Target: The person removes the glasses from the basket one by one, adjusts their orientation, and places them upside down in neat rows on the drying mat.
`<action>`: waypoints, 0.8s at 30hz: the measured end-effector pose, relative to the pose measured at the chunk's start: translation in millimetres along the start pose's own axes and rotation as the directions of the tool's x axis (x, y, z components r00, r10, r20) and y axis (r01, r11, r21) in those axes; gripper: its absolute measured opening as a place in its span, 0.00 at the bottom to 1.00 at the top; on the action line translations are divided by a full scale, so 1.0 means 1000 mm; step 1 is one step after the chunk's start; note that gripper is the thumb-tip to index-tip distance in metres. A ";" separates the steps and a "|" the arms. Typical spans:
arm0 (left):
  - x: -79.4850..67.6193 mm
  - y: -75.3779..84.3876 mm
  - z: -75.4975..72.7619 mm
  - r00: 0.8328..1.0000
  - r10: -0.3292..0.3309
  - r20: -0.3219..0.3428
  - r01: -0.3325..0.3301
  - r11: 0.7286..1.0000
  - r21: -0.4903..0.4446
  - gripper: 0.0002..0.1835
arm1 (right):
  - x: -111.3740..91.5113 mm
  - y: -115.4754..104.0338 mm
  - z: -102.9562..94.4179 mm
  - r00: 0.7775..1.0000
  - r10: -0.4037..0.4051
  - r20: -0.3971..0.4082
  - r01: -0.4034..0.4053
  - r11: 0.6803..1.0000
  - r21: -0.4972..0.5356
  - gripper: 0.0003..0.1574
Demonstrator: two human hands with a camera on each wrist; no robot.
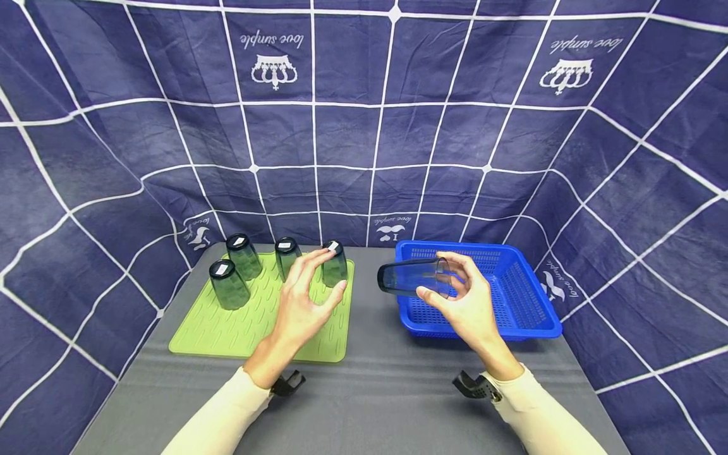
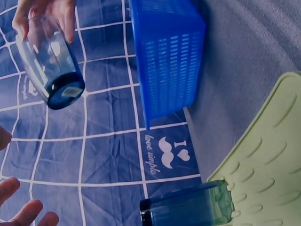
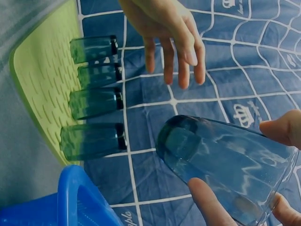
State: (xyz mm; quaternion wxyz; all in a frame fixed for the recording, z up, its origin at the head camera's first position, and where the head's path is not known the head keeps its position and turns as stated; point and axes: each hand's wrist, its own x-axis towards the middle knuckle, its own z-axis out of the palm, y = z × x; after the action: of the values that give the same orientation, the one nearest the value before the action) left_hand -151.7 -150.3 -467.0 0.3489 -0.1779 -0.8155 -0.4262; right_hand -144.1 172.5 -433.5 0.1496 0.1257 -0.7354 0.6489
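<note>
A dark bluish drinking glass lies almost level in the air, gripped near its rim by my right hand, with its base pointing left. Part of the blue basket shows behind it. My left hand hovers over the green mat, thumb and fingers spread and holding nothing. Several more glasses stand upside down on the mat, among them one just beyond my left fingers and one at the mat's left. In the left wrist view the held glass shows a pale label on its base.
A blue perforated plastic basket sits at the right of the grey table. Dark blue checked cloth hangs behind and at both sides. A black wrist strap is on my right arm, another on my left.
</note>
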 end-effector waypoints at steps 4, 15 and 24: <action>-0.001 0.004 0.004 1.000 -0.004 0.019 0.004 1.000 -0.014 0.32 | -0.002 -0.001 0.003 1.000 -0.007 -0.002 0.007 0.999 0.032 0.50; -0.002 0.014 0.016 0.998 -0.009 0.064 0.012 0.999 -0.046 0.31 | -0.005 0.002 0.010 0.999 0.024 0.022 -0.025 0.996 0.084 0.50; -0.001 0.020 0.026 0.996 0.012 0.085 -0.003 0.994 -0.112 0.31 | -0.007 0.000 0.017 0.999 0.020 0.027 -0.023 0.992 0.122 0.49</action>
State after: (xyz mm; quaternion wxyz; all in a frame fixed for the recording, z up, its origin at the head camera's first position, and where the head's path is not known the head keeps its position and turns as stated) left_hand -150.0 -117.9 -466.7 0.3050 -0.2182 -0.8039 -0.4616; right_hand -138.7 155.8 -437.8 0.1251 0.1352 -0.6972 0.6928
